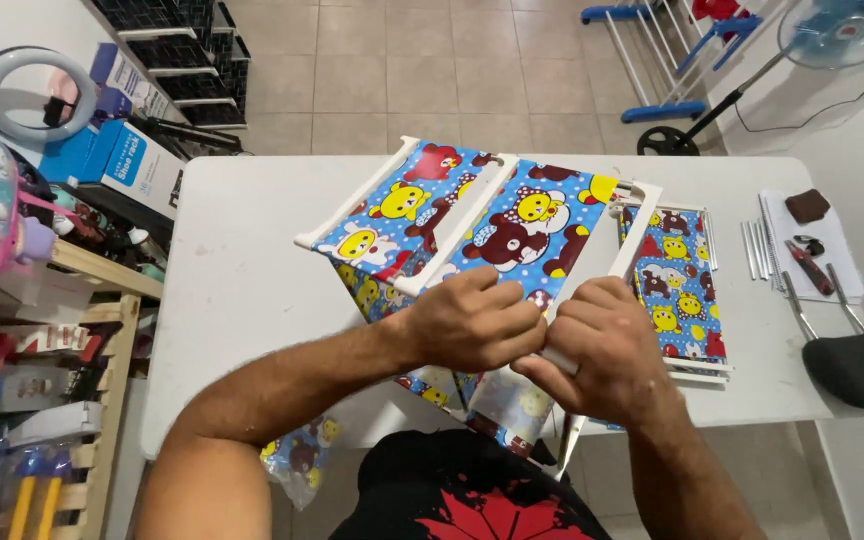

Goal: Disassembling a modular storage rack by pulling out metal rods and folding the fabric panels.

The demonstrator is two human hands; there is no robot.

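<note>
A rack of white plastic bars and blue cartoon-bear fabric panels [512,225] lies tilted on the white table [242,280], its near end off the front edge over my lap. My left hand [472,322] is closed on the near end of the fabric and frame. Pressed against it, my right hand [607,345] grips the near end of a white side bar [635,232]. The joint under both hands is hidden.
A second blue-printed panel [680,290] lies flat to the right. Metal rods [758,250], a red-handled tool [810,268] and a brown block [807,205] sit on white paper at the far right. Cluttered wooden shelves [72,330] stand left; a fan [842,30] and drying rack [652,60] stand behind.
</note>
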